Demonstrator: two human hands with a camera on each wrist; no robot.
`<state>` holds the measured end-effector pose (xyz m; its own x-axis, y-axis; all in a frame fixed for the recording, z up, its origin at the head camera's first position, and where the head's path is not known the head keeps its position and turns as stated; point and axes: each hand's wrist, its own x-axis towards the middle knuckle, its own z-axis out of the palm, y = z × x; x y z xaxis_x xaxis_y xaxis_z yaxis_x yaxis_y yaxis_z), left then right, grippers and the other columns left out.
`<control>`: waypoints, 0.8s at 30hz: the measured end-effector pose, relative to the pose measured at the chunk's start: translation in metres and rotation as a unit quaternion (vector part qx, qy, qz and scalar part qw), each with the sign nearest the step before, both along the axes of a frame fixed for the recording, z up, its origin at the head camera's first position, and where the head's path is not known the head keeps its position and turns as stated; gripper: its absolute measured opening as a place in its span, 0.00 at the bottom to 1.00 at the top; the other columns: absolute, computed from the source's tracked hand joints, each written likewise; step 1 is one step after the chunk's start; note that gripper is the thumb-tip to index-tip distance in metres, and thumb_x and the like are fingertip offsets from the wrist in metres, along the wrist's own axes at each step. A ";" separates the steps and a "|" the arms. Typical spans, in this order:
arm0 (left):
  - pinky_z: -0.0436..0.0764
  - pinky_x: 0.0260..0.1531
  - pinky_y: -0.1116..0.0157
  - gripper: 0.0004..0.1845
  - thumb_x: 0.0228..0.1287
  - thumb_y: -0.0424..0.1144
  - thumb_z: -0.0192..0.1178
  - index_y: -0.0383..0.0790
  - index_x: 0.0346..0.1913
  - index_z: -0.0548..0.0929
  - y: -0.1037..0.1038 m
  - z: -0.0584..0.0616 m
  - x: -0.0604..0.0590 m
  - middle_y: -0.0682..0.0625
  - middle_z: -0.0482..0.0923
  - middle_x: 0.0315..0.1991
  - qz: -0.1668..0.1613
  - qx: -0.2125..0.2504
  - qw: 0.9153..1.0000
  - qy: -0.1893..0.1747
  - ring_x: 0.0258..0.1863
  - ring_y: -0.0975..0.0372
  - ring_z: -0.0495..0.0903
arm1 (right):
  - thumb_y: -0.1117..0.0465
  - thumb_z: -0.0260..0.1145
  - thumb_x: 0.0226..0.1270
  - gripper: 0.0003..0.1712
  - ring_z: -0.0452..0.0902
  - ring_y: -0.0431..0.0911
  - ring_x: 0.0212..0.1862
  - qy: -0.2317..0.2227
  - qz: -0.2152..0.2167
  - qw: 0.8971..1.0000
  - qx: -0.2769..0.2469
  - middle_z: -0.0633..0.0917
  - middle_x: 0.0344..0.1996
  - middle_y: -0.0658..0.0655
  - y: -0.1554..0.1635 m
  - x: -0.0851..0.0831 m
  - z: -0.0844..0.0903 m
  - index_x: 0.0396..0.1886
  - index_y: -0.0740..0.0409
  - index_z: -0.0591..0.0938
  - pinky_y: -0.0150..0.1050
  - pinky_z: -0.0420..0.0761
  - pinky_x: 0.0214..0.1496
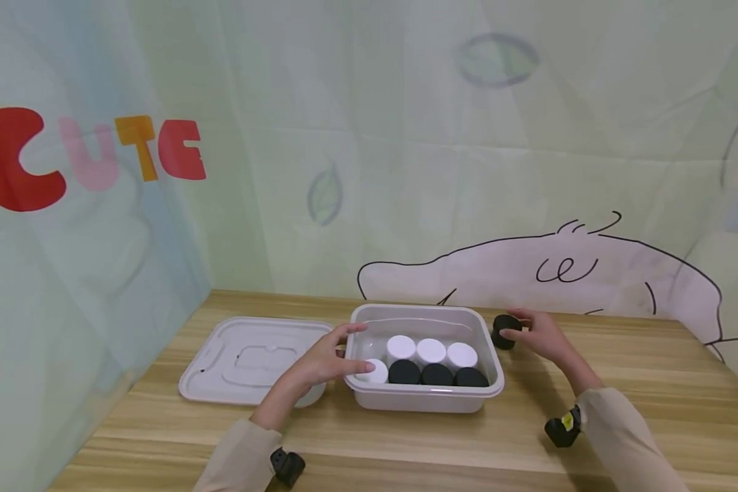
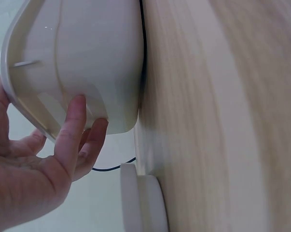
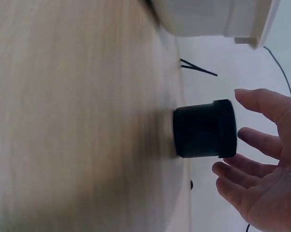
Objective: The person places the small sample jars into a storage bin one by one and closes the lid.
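A white plastic box (image 1: 418, 400) stands on the table with several small round jars inside. White-lidded jars (image 1: 430, 351) form the back row; black-lidded jars (image 1: 437, 374) and one white-lidded jar (image 1: 376, 372) sit along the front. My left hand (image 1: 329, 357) grips the box's left end, thumb over the rim and fingers against the outer wall, as the left wrist view shows. Right of the box, a black jar (image 3: 200, 129) stands upright on the table. Around its top my right hand (image 3: 266, 164) spreads its thumb and fingers, with gaps to the jar visible in the right wrist view.
A white lid (image 1: 252, 362) lies flat on the wooden table (image 1: 443, 451), left of the box and partly behind my left hand. A printed cloth (image 1: 406, 171) hangs along the table's back and left sides. Thin dark cords (image 3: 198, 67) show beyond the table edge.
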<state>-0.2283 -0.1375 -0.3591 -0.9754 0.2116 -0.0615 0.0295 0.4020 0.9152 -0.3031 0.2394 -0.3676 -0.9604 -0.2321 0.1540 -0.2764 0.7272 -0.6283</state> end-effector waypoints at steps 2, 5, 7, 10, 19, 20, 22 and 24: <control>0.76 0.43 0.55 0.38 0.46 0.40 0.71 0.44 0.63 0.67 0.000 0.000 0.000 0.36 0.67 0.57 -0.001 0.001 1.000 0.001 0.51 0.47 0.73 | 0.58 0.65 0.58 0.32 0.69 0.69 0.52 -0.006 -0.002 1.000 -0.002 0.70 0.55 0.75 0.001 -0.001 -0.002 0.56 0.76 0.70 0.55 0.72 0.50; 0.77 0.43 0.56 0.38 0.46 0.40 0.71 0.44 0.63 0.67 0.000 0.000 -0.001 0.36 0.67 0.57 -0.002 0.003 1.000 0.000 0.51 0.48 0.73 | 0.58 0.65 0.58 0.32 0.69 0.69 0.52 -0.016 -0.004 1.000 -0.006 0.68 0.56 0.77 0.003 -0.002 -0.003 0.56 0.76 0.69 0.54 0.73 0.50; 0.76 0.43 0.56 0.38 0.46 0.40 0.71 0.44 0.63 0.67 0.000 0.000 -0.001 0.36 0.67 0.57 -0.004 0.004 1.000 0.001 0.51 0.48 0.73 | 0.58 0.65 0.59 0.32 0.69 0.69 0.52 -0.023 -0.008 1.000 -0.007 0.67 0.57 0.77 0.003 -0.003 -0.004 0.57 0.75 0.69 0.54 0.73 0.50; 0.77 0.40 0.58 0.38 0.46 0.40 0.70 0.44 0.63 0.67 0.000 0.000 -0.002 0.36 0.68 0.57 -0.006 0.007 1.000 -0.001 0.50 0.49 0.73 | 0.57 0.64 0.59 0.33 0.68 0.70 0.53 -0.027 -0.012 1.000 -0.005 0.66 0.57 0.77 0.004 -0.002 -0.004 0.58 0.75 0.68 0.54 0.73 0.51; 0.77 0.34 0.62 0.37 0.47 0.39 0.70 0.44 0.63 0.67 -0.002 -0.001 -0.002 0.36 0.68 0.55 -0.009 0.016 1.000 -0.008 0.47 0.52 0.74 | 0.58 0.65 0.59 0.32 0.71 0.68 0.51 -0.022 -0.015 1.000 0.001 0.68 0.56 0.77 0.003 -0.003 -0.004 0.58 0.74 0.69 0.53 0.74 0.49; 0.77 0.34 0.62 0.37 0.47 0.39 0.70 0.44 0.63 0.67 -0.002 -0.001 -0.002 0.36 0.68 0.55 -0.008 0.017 1.000 -0.009 0.47 0.52 0.74 | 0.58 0.65 0.59 0.32 0.71 0.68 0.51 -0.021 -0.014 1.000 0.002 0.68 0.56 0.77 0.002 -0.003 -0.004 0.57 0.74 0.69 0.53 0.74 0.49; 0.77 0.34 0.62 0.37 0.47 0.39 0.70 0.44 0.63 0.67 -0.002 -0.001 -0.002 0.36 0.68 0.55 -0.008 0.017 1.000 -0.009 0.48 0.52 0.74 | 0.59 0.65 0.59 0.32 0.71 0.69 0.51 -0.019 -0.013 1.000 0.006 0.68 0.56 0.77 0.002 -0.002 -0.004 0.57 0.74 0.69 0.53 0.75 0.48; 0.77 0.34 0.62 0.37 0.47 0.39 0.70 0.44 0.63 0.67 -0.001 -0.001 -0.001 0.36 0.68 0.55 -0.008 0.018 1.000 -0.010 0.48 0.51 0.74 | 0.59 0.65 0.59 0.31 0.71 0.69 0.51 -0.017 -0.014 1.000 0.011 0.68 0.56 0.77 0.001 0.000 -0.003 0.57 0.75 0.69 0.53 0.75 0.48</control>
